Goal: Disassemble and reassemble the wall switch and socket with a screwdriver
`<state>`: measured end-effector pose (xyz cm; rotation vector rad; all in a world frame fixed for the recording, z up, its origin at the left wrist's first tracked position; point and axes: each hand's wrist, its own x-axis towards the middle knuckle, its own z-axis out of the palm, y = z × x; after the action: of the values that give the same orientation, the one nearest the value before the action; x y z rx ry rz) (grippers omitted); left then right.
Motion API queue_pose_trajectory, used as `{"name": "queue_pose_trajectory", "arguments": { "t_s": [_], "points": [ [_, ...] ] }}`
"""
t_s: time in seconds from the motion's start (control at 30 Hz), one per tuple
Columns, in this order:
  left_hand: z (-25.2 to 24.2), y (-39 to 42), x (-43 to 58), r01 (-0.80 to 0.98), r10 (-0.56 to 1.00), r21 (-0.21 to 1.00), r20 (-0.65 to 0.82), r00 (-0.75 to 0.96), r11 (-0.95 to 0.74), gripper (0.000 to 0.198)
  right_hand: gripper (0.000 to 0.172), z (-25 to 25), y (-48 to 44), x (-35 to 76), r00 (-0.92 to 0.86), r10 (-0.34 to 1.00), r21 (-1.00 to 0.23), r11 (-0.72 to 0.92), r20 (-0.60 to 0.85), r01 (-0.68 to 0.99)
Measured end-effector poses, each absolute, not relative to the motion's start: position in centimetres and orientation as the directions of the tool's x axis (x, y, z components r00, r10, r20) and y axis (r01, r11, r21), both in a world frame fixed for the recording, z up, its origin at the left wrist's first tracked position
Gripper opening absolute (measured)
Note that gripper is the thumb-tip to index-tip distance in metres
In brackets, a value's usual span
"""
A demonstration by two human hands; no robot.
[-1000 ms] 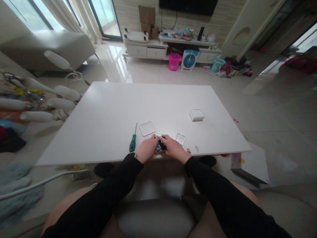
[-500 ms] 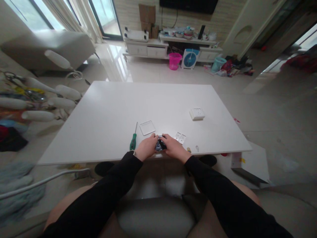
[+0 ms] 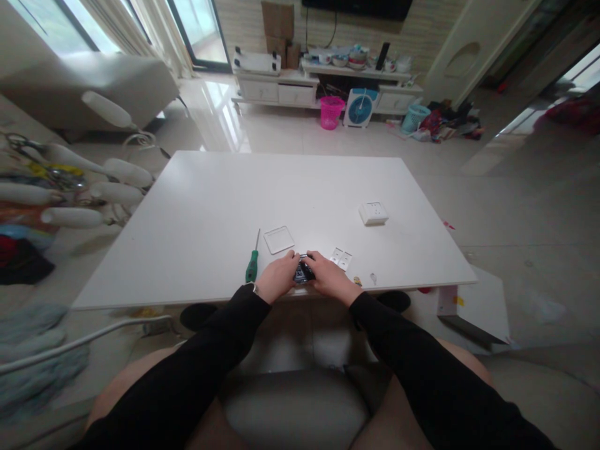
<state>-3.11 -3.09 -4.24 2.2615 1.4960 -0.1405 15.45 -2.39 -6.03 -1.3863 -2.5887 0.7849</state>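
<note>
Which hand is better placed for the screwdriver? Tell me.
Probably the left hand: the screwdriver lies beside it, while the right hand is farther away. Both hold the black part.

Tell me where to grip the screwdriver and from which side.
I'd take the screwdriver by its thick green handle, from above on the near side: it lies flat, thin shaft pointing away. The left hand is closer.

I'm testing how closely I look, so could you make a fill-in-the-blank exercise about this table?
The screwdriver has a ____ handle.
The dark part is held ____ the left hand and right hand.
The white socket box is ____ from the person than the screwdriver.

Missing words: green; between; farther.
</note>
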Motion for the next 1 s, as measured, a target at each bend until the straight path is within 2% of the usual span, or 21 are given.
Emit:
{"name": "queue_pose_trajectory", "arguments": {
  "t_s": [0.37, 0.63, 1.0],
  "points": [
    [-4.11, -3.2, -3.05, 0.898, 0.859, 0.297, -0.306, 0.411, -0.324, 0.051, 0.058, -6.22, -2.32, 15.49, -0.578, 0.801, -0.479, 0.451, -0.156, 0.754],
    [-3.47, -3.35, -2.78, 0.908, 0.856, 0.257, -0.321, 0.404, -0.332, 0.049, 0.058, -6.15, -2.34, 15.45, -0.573, 0.803, -0.469, 0.447, -0.163, 0.761],
    [-4.06, -3.3, -3.03, 0.904, 0.856, 0.301, -0.329, 0.398, -0.305, 0.054, 0.059, -5.93, -2.28, 15.56, -0.575, 0.801, -0.469, 0.447, -0.169, 0.761]
  ]
}}
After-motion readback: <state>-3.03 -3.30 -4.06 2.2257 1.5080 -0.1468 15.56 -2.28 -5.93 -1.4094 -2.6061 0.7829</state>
